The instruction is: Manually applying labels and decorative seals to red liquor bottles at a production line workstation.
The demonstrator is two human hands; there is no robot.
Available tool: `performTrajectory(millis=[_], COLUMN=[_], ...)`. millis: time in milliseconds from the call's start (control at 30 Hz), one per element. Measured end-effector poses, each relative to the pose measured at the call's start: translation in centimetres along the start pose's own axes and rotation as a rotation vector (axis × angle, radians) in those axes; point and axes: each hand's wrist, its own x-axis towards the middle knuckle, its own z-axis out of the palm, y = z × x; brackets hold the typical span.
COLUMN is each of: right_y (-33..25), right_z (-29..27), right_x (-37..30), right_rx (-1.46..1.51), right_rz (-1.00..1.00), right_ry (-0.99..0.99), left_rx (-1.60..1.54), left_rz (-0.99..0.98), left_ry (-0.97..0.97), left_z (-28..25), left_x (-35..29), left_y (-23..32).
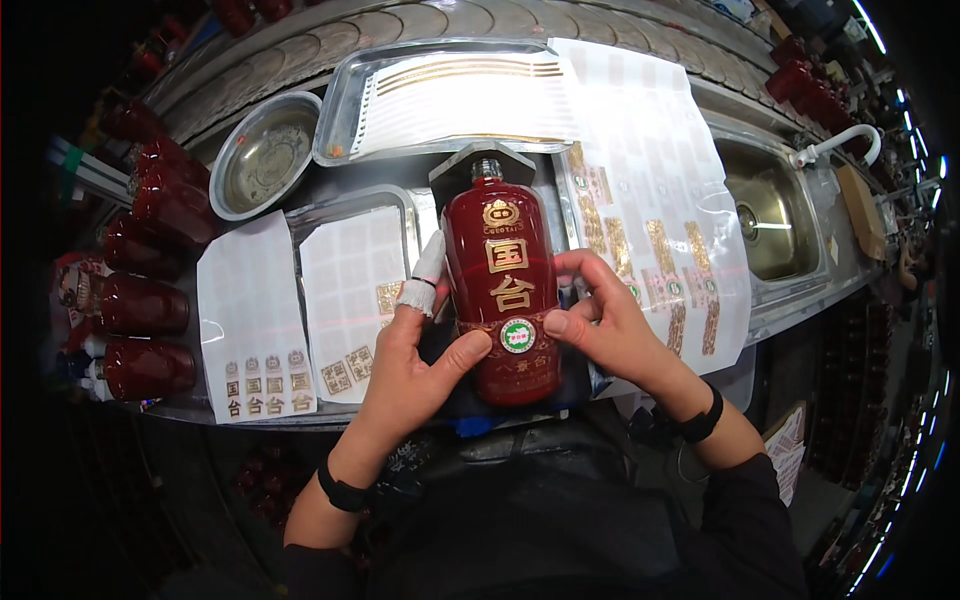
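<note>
A dark red bottle (500, 280) with gold labels and a round green-and-white seal lies in the middle, neck pointing away from me, on a dark holder. My left hand (420, 355) grips its left side, thumb pressed beside the round seal; its index finger is wrapped in white tape. My right hand (600, 315) holds the right side, thumb on the band sticker near the seal. Sheets of gold stickers (255, 320) lie to the left and a larger sheet (660, 210) to the right.
Several red bottles (145, 300) lie stacked at the left. A round metal bowl (262, 152) and a metal tray (450, 100) holding gold strip stickers sit behind. A steel sink (770, 210) with a white tap is at the right.
</note>
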Motion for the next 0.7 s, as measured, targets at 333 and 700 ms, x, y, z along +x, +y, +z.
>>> performTrajectory(millis=[333, 700], right_y=[-0.7, -0.2], right_z=[-0.3, -0.1], right_x=[-0.6, -0.7], right_rx=[0.027, -0.041], right_rz=[0.023, 0.003], right_ry=[0.007, -0.002], left_rx=[0.024, 0.103], left_rz=[0.010, 0.036], left_ry=[0.011, 0.030], left_z=[0.4, 0.8], left_x=[0.0, -0.1], left_y=[0.7, 0.8])
